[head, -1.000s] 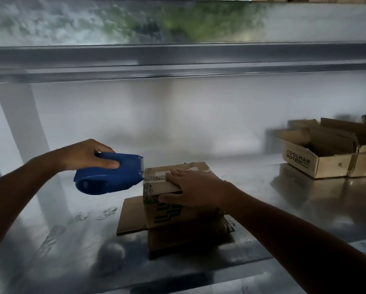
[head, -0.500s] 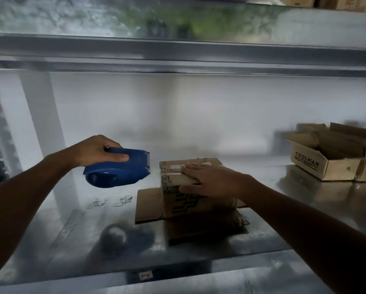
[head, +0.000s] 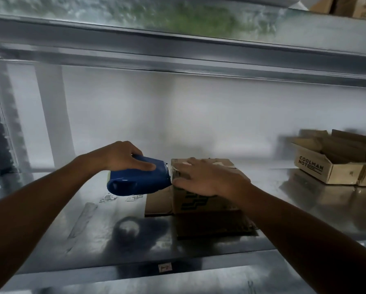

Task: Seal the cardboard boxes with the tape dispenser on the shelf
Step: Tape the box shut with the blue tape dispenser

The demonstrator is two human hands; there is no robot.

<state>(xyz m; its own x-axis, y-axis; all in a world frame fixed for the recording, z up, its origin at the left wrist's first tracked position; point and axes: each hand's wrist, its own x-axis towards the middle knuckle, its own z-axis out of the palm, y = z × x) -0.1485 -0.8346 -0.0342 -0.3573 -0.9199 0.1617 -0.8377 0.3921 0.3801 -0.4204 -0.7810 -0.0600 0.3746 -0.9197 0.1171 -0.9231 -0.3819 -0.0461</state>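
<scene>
Tape dispenser (head: 139,180), gripped by left hand (head: 118,155), now meets box (head: 191,203); right hand (head: 207,179) flat atop.

I see the tape dispenser (head: 138,179) as solid glossy blue. The cardboard box (head: 199,206) is brown with a dark stepped print on its near side (too blurred for me to read). The open box (head: 311,166) is tan with black COOLMAN lettering. The shelf (head: 71,230) is silvery grey; the wall (head: 199,113) behind it, white.
</scene>
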